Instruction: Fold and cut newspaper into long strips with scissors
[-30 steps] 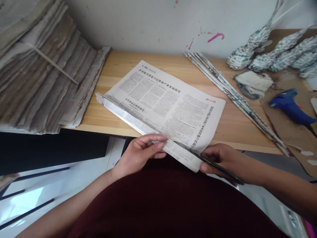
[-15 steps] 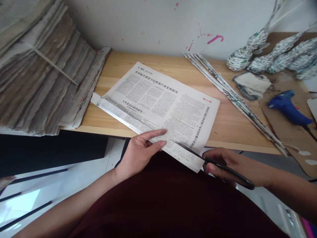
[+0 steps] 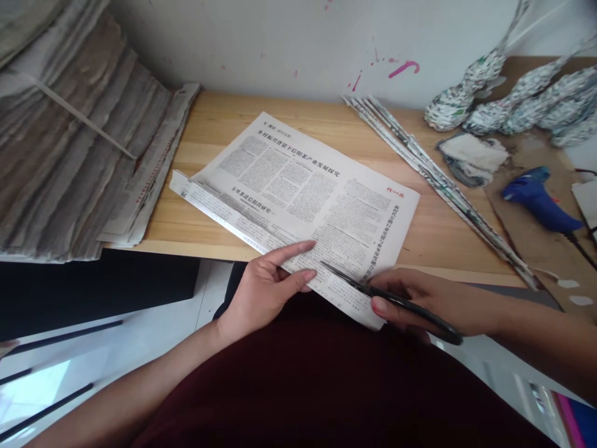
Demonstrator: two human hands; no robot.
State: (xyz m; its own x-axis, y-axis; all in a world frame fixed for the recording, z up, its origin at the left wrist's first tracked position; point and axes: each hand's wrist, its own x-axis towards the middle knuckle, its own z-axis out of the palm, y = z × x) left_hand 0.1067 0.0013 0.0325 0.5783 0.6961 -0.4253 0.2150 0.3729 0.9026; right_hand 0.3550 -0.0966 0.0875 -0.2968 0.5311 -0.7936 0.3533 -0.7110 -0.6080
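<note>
Grip of the left hand (image 3: 256,286) pinches the near edge of a thin, flat newspaper (image 3: 298,193); the right hand (image 3: 420,292) holds long, black scissors (image 3: 415,308). The newspaper lies partly on the smooth wooden tabletop (image 3: 212,121), near thin, straight sticks (image 3: 435,175).

My garment (image 3: 326,373), one: dark maroon, plain, rounded over my front below the table's (image 3: 438,242) near edge. My left hand (image 3: 259,289) and right hand (image 3: 433,295): bare. Forearms, two: likewise. Near-black cloth (image 3: 236,277), one patch, beside my left wrist: type indistinct.
</note>
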